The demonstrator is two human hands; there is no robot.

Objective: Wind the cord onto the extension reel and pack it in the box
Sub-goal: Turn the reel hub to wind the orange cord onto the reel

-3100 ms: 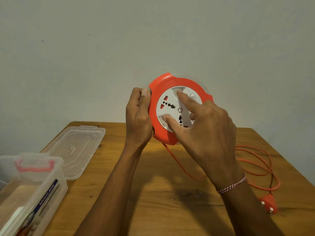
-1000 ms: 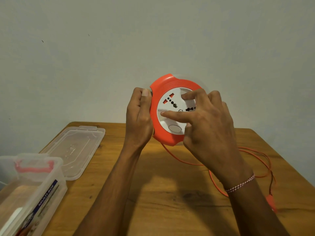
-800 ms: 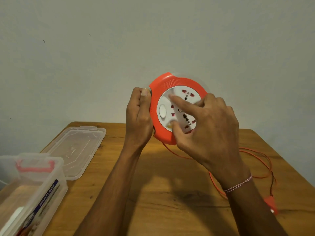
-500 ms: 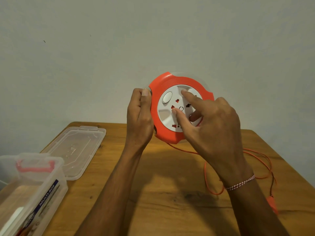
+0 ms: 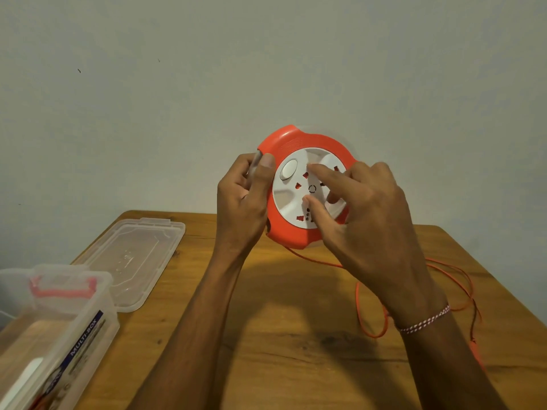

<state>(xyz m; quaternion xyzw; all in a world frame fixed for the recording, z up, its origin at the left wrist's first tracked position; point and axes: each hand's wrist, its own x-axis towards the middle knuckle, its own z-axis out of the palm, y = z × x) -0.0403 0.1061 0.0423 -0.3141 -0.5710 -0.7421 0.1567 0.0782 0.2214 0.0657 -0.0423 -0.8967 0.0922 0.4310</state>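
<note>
Reel (image 5: 299, 184), held upright above the far table (image 5: 296, 335), is gripped at its left edge by the left hand (image 5: 242, 202) while right fingertips (image 5: 309, 168) press its white face; turn steadily, feeding the loose cord (image 5: 359, 306) untangled.

A plain pale grey-green wall (image 5: 266, 69) filled the upper half of the frame; below it, a warm brown wooden table (image 5: 296, 335) spanned the lower half.
</note>
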